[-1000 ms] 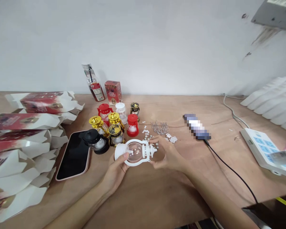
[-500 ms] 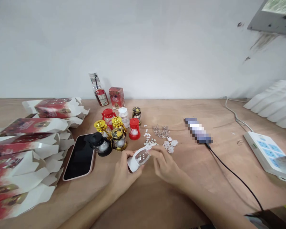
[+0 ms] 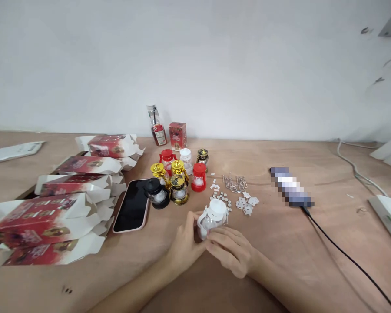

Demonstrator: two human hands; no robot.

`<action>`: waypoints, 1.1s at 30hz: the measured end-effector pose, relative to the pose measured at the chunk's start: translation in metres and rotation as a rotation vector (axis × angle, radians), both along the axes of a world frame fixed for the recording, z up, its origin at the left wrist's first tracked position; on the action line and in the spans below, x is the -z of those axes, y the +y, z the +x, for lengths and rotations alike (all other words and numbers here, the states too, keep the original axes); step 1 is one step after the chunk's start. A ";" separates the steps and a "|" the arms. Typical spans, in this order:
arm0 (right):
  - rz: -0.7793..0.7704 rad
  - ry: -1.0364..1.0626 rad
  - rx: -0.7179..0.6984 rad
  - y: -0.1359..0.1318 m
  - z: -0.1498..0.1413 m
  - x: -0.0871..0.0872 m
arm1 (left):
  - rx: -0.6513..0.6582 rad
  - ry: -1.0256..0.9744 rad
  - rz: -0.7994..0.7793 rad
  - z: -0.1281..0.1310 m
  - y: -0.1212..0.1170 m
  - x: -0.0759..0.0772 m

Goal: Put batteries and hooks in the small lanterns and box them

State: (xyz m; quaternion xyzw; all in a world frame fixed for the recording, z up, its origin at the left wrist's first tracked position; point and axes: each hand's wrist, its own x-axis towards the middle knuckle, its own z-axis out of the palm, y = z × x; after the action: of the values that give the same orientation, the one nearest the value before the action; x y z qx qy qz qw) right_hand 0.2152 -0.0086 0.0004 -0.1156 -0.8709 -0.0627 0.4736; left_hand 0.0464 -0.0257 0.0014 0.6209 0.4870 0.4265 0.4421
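Observation:
A small white toy lantern (image 3: 211, 219) with a clear globe is between my hands, its cap turned up and tilted toward the camera. My left hand (image 3: 187, 241) grips it from the left side. Curled fingers of my right hand (image 3: 231, 250) press against its lower right part and hide the base. A thin metal wire handle (image 3: 227, 216) shows along the lantern's right side. Just beyond lie small round cells (image 3: 222, 198), white tabs (image 3: 247, 203) and a heap of bent wire handles (image 3: 235, 182).
Several finished-looking lanterns in red, gold, white and black, including a red lantern (image 3: 199, 177), stand left of centre. A black-screened phone (image 3: 132, 206) and open red boxes (image 3: 52, 217) lie left. Behind are a bottle (image 3: 159, 134) and closed box (image 3: 177, 136); a cabled phone (image 3: 288, 187) lies right.
The lantern has gone from lying sideways to cap up. My right hand has moved from its top end to its lower side. The view has swung left.

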 end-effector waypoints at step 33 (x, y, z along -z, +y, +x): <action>0.053 0.115 0.391 0.018 0.003 0.003 | -0.545 1.269 0.822 -0.217 0.051 -0.149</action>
State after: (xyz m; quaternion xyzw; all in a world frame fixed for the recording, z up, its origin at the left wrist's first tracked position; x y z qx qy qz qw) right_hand 0.2180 0.0091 -0.0023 -0.2736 -0.8014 -0.1695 0.5042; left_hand -0.1702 0.0255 0.1504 0.7173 0.5837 0.2305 -0.3027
